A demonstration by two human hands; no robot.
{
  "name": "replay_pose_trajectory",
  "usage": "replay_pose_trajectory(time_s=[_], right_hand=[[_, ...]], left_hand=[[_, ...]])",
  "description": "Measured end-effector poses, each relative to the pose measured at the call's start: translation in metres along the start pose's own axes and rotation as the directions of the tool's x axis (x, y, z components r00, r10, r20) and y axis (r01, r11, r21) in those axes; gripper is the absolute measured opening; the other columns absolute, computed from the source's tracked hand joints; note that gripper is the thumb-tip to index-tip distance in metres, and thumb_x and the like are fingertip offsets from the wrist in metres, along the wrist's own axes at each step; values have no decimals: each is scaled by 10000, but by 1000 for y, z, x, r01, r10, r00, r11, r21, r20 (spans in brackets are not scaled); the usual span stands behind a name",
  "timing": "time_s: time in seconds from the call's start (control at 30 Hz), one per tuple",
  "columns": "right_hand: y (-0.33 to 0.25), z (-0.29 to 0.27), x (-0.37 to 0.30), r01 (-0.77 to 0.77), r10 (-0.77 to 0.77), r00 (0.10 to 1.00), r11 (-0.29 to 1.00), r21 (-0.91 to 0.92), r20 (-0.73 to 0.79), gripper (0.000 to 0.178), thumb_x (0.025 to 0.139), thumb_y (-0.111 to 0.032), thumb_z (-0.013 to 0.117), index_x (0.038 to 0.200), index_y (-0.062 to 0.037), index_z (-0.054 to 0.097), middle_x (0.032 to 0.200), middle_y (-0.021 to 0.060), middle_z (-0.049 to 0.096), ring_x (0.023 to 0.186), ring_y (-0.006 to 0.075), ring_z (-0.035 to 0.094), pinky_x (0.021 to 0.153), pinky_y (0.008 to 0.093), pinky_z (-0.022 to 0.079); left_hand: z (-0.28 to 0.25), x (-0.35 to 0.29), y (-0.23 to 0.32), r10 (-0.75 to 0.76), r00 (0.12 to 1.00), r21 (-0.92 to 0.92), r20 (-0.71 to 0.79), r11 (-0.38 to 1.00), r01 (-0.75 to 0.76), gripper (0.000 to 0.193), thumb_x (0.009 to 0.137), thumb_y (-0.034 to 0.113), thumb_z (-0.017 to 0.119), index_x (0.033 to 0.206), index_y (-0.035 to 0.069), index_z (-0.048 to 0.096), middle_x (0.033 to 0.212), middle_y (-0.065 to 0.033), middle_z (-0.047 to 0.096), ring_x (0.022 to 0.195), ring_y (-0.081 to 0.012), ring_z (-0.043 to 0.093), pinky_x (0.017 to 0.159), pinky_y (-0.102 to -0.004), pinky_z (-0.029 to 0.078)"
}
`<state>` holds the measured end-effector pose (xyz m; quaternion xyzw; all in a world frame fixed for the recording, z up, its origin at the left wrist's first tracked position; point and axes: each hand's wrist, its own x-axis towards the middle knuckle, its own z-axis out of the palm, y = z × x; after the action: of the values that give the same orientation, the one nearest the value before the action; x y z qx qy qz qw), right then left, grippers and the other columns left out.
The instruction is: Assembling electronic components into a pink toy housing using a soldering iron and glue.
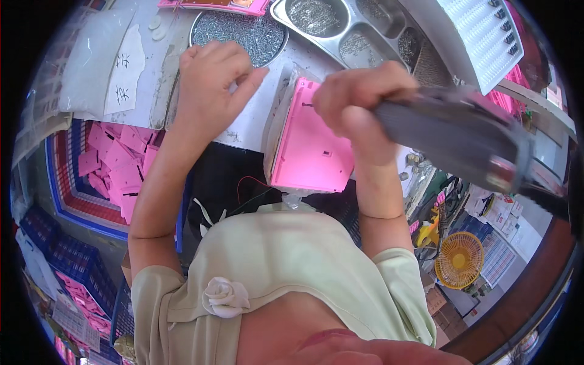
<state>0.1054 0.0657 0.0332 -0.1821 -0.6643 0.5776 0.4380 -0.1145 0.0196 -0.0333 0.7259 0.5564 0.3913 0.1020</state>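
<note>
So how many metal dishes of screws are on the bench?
2: a round metal dish beyond the left hand, and a compartmented metal tray to its right. More may be hidden.

- The grey power screwdriver (450,131) is blurry, and its tip is hidden behind the right hand (359,100).
- The left hand (213,79) has its fingertips curled in, so I can't tell if it holds anything.
- The round tray of screws (240,30) is partly hidden by that hand.
- The pink plastic panel (310,146) has its top corner hidden under the right hand.
</note>
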Motion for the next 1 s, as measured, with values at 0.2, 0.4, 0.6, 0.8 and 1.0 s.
replay_pose_trajectory(time_s=[0.2, 0.4, 0.6, 0.8, 1.0], right_hand=[[7, 2, -6, -20, 26, 999, 993, -117, 46, 284, 928, -107, 735, 892, -52, 458, 615, 39, 464, 531, 136, 425, 497, 305, 357], [-17, 9, 1, 84, -84, 996, 987, 139, -4, 265, 968, -177, 692, 1039, -51, 470, 620, 25, 494, 491, 145, 447, 472, 337, 385], [-34, 17, 0, 51, -60, 998, 975, 218, 33, 301, 972, -270, 683, 1071, -86, 466, 623, 14, 510, 494, 148, 468, 486, 346, 416], [-40, 22, -11, 26, -21, 1000, 912, 410, -17, 252, 877, -101, 733, 949, -33, 500, 688, 70, 536, 602, 175, 534, 585, 338, 457], [-44, 39, -36, -104, 102, 995, 962, 253, 21, 279, 940, -208, 717, 959, -78, 471, 596, 20, 507, 495, 151, 483, 490, 338, 431]], left_hand=[[-3, -16, 28, 30, 998, -15, 54, 999, -30, 137, 838, 204, 774, 877, 157, 652, 912, 23, 674, 900, -196, 620, 905, -429, 351], [7, -26, 45, 74, 997, -116, 36, 991, -69, 140, 821, 172, 786, 929, 153, 700, 938, 30, 707, 895, -179, 637, 961, -443, 344], [5, -30, 54, 68, 997, -153, 44, 986, -61, 147, 798, 159, 802, 913, 143, 713, 939, 31, 711, 889, -166, 640, 973, -448, 342], [-5, -26, 51, 156, 985, -197, 70, 971, -139, 152, 795, 155, 802, 915, 126, 714, 937, 13, 716, 894, -204, 652, 945, -446, 381], [-7, 21, -20, -69, 993, 200, 93, 978, 49, 137, 810, 222, 769, 856, 98, 737, 980, -52, 669, 990, -256, 615, 918, -474, 397]])
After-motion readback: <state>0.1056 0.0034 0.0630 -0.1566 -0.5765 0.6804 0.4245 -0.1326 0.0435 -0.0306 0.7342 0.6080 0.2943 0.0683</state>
